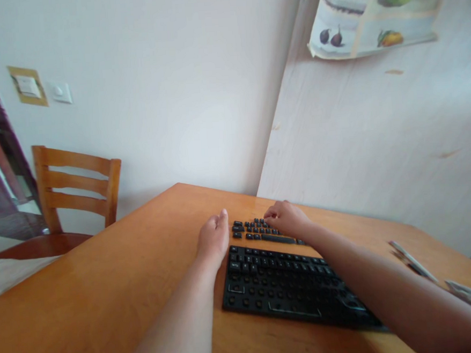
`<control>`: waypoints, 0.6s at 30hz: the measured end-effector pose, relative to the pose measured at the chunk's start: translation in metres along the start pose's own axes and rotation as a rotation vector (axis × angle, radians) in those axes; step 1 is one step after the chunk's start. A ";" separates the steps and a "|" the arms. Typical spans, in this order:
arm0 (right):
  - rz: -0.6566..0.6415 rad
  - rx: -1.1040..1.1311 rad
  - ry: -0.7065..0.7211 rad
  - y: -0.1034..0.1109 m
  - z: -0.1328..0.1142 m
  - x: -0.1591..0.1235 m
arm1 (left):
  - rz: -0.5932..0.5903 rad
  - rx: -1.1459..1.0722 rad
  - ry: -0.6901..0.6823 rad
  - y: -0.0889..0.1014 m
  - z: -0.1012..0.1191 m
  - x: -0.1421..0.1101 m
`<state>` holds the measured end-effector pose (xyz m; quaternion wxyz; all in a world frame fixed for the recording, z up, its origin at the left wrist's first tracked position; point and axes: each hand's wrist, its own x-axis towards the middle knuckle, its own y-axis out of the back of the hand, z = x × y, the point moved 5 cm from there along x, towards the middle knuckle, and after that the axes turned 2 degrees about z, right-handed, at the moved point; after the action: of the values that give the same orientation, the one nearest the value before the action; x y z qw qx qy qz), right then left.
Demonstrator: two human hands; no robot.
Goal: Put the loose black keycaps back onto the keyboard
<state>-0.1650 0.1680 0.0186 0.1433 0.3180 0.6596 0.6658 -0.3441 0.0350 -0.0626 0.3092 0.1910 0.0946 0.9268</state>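
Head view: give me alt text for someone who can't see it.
A person's right hand is at the right side of loose black keycaps on a wooden table, the left hand beside them. Nearer, a black keyboard has its upper rows capped but much of the lower part bare. Behind, a chair stands left and fruit paintings hang right.

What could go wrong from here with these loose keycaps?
The right hand, at the keycaps, might knock their rows out of order. The right forearm reaches across the keyboard and could bump it. The keyboard's uncapped lower rows might also catch dust.
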 end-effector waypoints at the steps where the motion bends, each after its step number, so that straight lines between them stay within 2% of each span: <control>1: -0.035 0.024 -0.033 -0.006 0.006 0.009 | -0.001 -0.002 0.001 0.000 0.000 0.000; 8: -0.118 0.077 -0.083 -0.032 0.020 0.047 | -0.019 -0.045 0.002 -0.001 -0.001 -0.001; 18: -0.177 0.091 -0.103 -0.047 0.022 0.063 | -0.017 -0.038 0.016 -0.001 0.000 -0.004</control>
<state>-0.2102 0.2280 -0.0134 0.2205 0.2984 0.7066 0.6026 -0.3409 0.0336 -0.0642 0.3197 0.1771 0.0811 0.9273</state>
